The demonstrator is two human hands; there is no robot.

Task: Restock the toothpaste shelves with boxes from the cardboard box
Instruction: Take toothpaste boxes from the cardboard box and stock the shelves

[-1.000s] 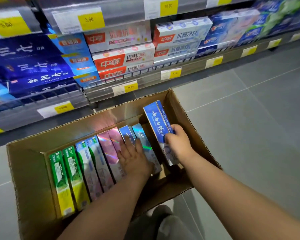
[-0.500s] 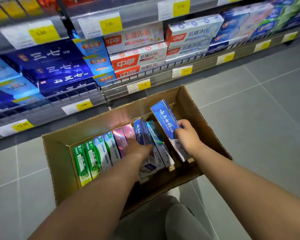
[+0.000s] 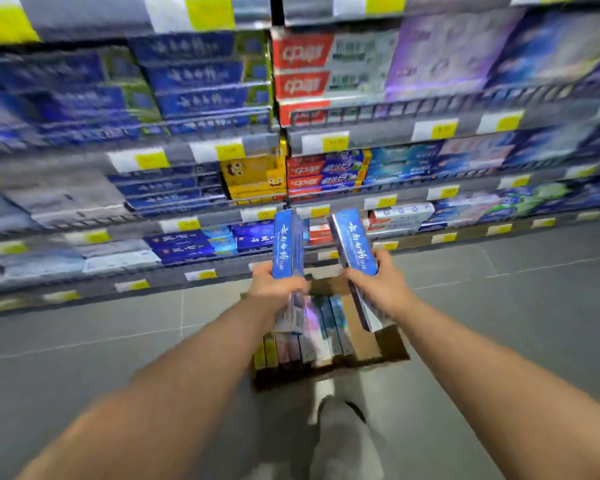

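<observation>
Toothpaste boxes: one blue box (image 3: 286,251) clamped in left hand (image 3: 274,289), one (image 3: 355,242) in right hand (image 3: 378,285), both above cardboard box (image 3: 392,344). Long axes point toward shelves (image 3: 201,157). Matching blue stock lies left of cardboard box; left hand nearer.

Left hand (image 3: 274,289), right hand (image 3: 378,285) raised, both gripping

One toothpaste box (image 3: 286,251) in my left hand (image 3: 274,289), another box (image 3: 357,245) in my right hand (image 3: 378,285), cardboard box (image 3: 392,344) on the floor (image 3: 499,306) below them, shelves (image 3: 187,150) ahead
</observation>
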